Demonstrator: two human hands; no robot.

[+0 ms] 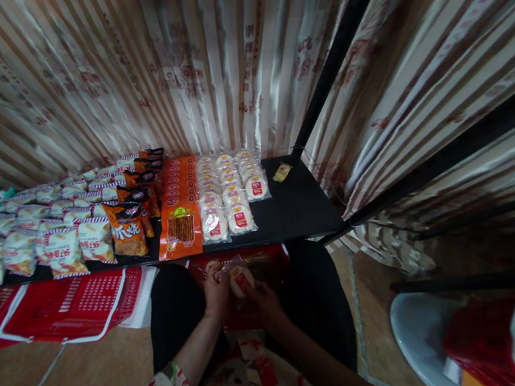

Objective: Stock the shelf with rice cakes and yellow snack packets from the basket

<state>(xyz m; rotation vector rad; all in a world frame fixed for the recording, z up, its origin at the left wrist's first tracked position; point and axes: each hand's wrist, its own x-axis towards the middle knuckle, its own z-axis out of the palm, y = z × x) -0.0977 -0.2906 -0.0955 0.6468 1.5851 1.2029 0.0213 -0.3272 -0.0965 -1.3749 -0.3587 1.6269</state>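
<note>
While matching packets [231,187] overlap in columns on the black shelf [297,209], likely saving room and keeping front labels [241,220] readable, one cracker packet [241,280] is held between the knees [319,281], label up: right hand [265,300], fingers gripping its edge; left hand [215,287], fingers curled about a pale round item [212,267], dimly seen.
</note>
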